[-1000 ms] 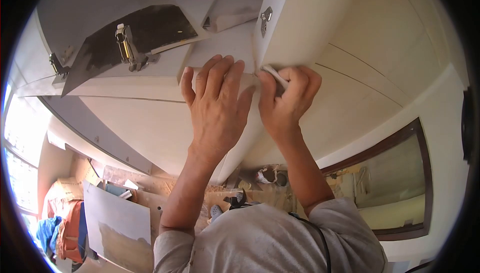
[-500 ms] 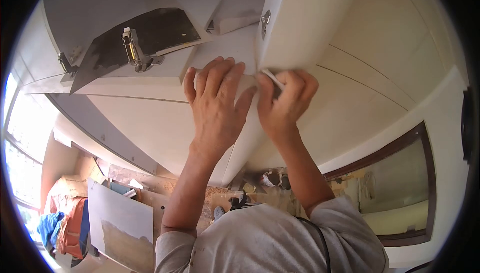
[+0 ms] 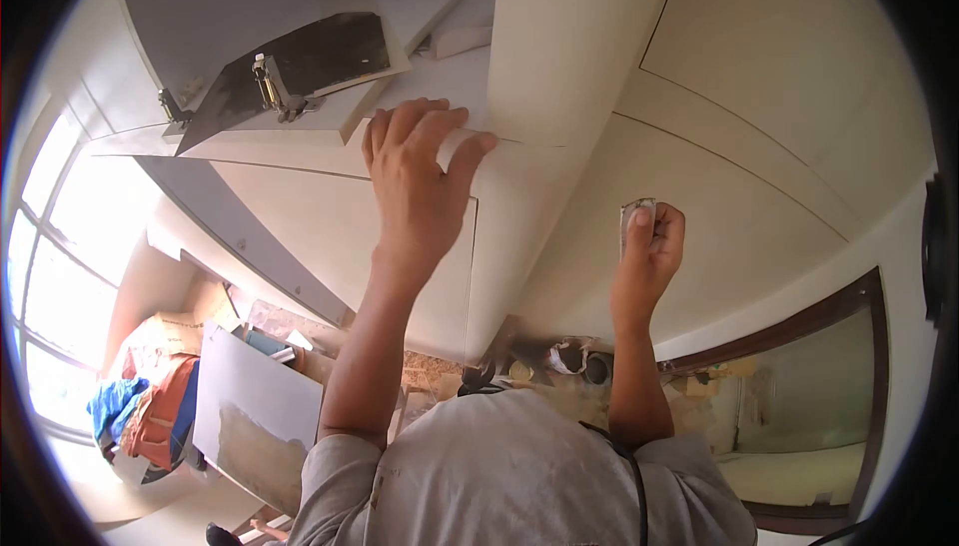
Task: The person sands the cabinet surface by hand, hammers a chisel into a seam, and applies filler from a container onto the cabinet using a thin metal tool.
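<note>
My left hand (image 3: 415,171) rests at the front edge of the pale cabinet shelf (image 3: 465,81). Its fingers are bent over the edge and the thumb stands apart, with nothing visible between them. Off to the right, my right hand (image 3: 654,246) pinches a small flat grey-white piece (image 3: 637,214) that looks like folded sandpaper, thumb lying across its face. That hand is away from the cream panel (image 3: 549,76) that stands upright beside the shelf.
A dark-faced board (image 3: 340,56) with a metal hinge (image 3: 275,91) lies on the shelf, left of my left hand. A grey-stained panel (image 3: 240,396) leans below left, near bags (image 3: 150,406). A dark-framed glass pane (image 3: 799,406) stands lower right.
My right hand has drawn back from the corner beside my left hand, moving right and down with the flat piece. The hinge on the cream panel is out of sight; the view has shifted.
</note>
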Available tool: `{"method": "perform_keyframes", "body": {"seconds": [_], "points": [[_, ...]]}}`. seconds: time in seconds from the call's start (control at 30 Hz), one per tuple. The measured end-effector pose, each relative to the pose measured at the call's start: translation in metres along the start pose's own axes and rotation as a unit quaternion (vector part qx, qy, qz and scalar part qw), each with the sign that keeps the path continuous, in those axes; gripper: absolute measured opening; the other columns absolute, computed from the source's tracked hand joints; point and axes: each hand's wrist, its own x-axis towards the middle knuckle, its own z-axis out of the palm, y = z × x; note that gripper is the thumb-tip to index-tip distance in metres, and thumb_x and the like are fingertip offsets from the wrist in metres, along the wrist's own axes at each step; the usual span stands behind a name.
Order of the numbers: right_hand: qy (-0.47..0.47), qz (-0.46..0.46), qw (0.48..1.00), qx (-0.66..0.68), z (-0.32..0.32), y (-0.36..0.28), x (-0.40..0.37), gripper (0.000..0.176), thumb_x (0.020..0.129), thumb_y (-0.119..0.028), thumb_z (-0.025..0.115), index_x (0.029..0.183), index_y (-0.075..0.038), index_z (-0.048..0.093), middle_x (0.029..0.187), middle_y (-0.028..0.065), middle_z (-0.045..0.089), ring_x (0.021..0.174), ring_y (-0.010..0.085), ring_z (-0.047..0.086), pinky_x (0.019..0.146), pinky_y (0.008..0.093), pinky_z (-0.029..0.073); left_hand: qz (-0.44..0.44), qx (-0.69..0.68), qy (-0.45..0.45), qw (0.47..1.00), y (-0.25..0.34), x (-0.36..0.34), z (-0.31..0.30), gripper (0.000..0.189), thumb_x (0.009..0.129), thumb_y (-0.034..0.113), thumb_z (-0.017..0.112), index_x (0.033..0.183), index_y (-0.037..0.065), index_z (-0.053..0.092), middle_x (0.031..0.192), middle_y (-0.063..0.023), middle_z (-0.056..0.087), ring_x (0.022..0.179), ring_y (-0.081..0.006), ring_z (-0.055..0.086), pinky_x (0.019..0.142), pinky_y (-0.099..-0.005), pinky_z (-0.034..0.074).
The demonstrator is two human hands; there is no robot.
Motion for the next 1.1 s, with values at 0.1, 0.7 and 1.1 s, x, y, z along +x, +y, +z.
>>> {"method": "perform_keyframes", "body": {"seconds": [0.1, 0.7, 1.1], "points": [[-0.002, 0.067, 0.996, 0.057, -0.006, 0.007, 0.006, 0.022, 0.106, -0.022, 0.064, 0.102, -0.004, 0.053, 0.093, -0.0018, 0.052, 0.084, 0.0054, 0.045, 0.075, 0.0228, 0.042, -0.047, -0.025, -0.039, 0.998, 0.011, 0.008, -0.012, 0.024, 0.088, 0.021, 0.080, 0.104, 0.004, 0.076, 0.113, -0.0121, 0.069, 0.114, -0.0315, 0.058, 0.110, -0.0463, 0.036], [-0.021, 0.095, 0.986, 0.134, 0.059, 0.071, 0.079, 0.022, 0.105, -0.017, 0.060, 0.126, -0.009, 0.060, 0.095, -0.0026, 0.056, 0.081, 0.0060, 0.048, 0.070, 0.0259, 0.044, -0.156, 0.004, -0.069, 0.985, 0.019, 0.002, -0.003, 0.048, 0.083, 0.025, 0.089, 0.119, 0.002, 0.068, 0.126, -0.0112, 0.064, 0.125, -0.0291, 0.055, 0.105, -0.0442, 0.045], [-0.052, -0.090, 0.995, -0.008, 0.045, 0.081, 0.063, 0.039, 0.097, -0.008, 0.066, 0.135, -0.008, 0.067, 0.117, 0.0100, 0.055, 0.092, 0.0182, 0.058, 0.086, 0.0326, 0.051, 0.257, 0.397, -0.141, 0.870, 0.040, -0.049, 0.034, 0.070, 0.095, 0.049, 0.073, 0.152, 0.014, 0.055, 0.165, -0.0305, 0.023, 0.149, -0.0524, 0.026, 0.117, -0.0622, 0.033]]}}
